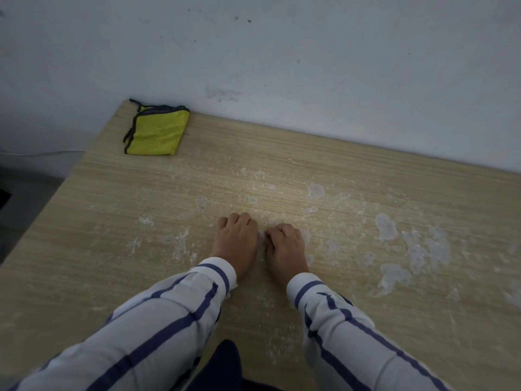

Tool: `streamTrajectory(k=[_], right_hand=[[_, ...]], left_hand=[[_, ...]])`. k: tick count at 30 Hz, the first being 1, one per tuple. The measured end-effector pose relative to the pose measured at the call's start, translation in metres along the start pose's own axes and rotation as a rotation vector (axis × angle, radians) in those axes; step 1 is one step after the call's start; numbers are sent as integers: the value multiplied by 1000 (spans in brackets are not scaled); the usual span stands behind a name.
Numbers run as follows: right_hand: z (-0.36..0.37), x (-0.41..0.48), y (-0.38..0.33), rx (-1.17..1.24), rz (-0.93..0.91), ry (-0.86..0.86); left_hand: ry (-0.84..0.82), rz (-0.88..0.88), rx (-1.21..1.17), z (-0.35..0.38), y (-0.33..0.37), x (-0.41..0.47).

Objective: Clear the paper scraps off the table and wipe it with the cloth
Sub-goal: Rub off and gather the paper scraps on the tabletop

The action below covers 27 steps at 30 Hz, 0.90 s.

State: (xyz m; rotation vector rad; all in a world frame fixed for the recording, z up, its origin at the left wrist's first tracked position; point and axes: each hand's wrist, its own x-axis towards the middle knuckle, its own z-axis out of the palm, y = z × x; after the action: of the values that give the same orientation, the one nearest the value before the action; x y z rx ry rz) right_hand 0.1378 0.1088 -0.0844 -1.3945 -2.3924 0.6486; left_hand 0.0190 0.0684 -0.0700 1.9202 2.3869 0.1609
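Fingers (pixel 239 220) on both hands are curled under, knuckles up, tips hidden against the wood, so I can't tell if they pinch anything or just scrape. My left hand (pixel 235 242) & right hand (pixel 284 248) sit side by side, nearly touching, w/ a small white scrap (pixel 260 235) showing in the gap btwn them.

Outward: paper scraps (pixel 386 227), thin & stuck-looking, lie all round on the table (pixel 84 249). The thickest patch is off to my right, so the right hand is nearer to it.

The yellow cloth (pixel 158 131) lies folded at the far-left corner, touching the wall (pixel 310 66), well apart from both hands; left hand's nearer. It's close to square, its slightly longer axis running wall-to-me, dark-trimmed edges facing left & toward the wall. Probably scraps first, cloth after.
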Motion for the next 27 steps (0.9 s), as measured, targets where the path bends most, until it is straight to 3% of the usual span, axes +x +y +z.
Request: streamTrajectory(k=[8,12,17,21,23,27], right_hand=[[1,-4,-2,-105,-53,46],[2,-4,2,-129,-68,46],[3,-3,5,-118,-73,-5],[-7,4,-9,-57,99,-123],[-13,9,-23,80,174,-192],[-27,2,-66,711,361,-322]], left_hand=[[-49,-41,-103,-3,-7,9],[-60,-156,-245,-8,-10,13],[-6,-535,-768,-33,-34,17],[-142,-564,-1113,-46,-41,4],[-162,-565,-1174,-48,-45,-2],[-166,-540,-1229,-52,-50,-16]])
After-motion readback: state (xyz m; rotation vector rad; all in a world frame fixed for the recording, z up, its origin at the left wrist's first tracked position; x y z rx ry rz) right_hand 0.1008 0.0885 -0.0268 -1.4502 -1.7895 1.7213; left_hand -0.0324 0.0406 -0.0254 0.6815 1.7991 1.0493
